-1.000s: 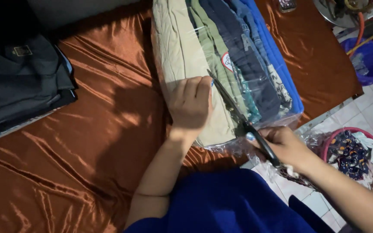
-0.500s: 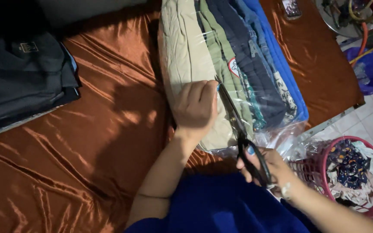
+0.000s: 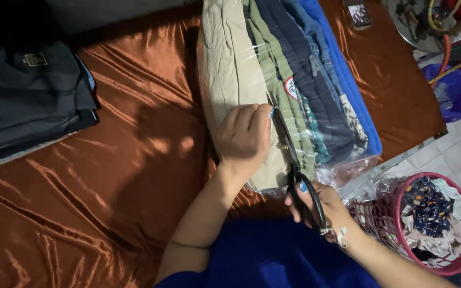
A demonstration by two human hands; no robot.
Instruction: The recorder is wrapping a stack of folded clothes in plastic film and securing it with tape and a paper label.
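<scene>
The left hand lies flat and open on the bag of folded clothes — pinning its plastic taut — while the right hand grips black scissors slitting the wrap.

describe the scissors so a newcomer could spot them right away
Start at the clear plastic bundle of folded clothes lying on the rust-orange satin cloth. At its near end, between the left hand pressing it and the right hand, lie the scissors: black handles, dark blades, the only metal tool there.
</scene>
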